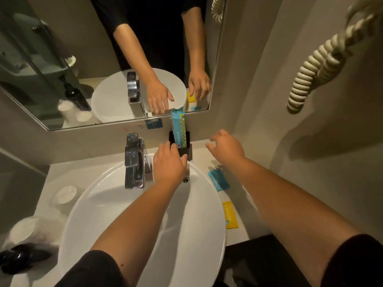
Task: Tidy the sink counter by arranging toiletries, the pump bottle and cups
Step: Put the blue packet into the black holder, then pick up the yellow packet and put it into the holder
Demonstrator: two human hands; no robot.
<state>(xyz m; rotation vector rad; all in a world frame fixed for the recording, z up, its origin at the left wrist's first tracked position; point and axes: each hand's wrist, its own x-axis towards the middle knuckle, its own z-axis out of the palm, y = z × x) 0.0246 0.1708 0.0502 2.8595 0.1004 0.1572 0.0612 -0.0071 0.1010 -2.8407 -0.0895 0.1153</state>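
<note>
One packet (179, 129) stands in the black holder (185, 150) behind the basin (116, 204); my left hand (169, 162) touches the holder, fingers relaxed. My right hand (226, 149) hovers spread. Blue sachet (218, 180) and yellow sachet (230, 214) right of the basin remain unsorted.

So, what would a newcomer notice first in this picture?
Two bare forearms reach over the white sink toward a black holder at the back wall, where a turquoise packet stands upright. The left hand touches the holder; a beige coiled cord hangs on the right wall.
</note>
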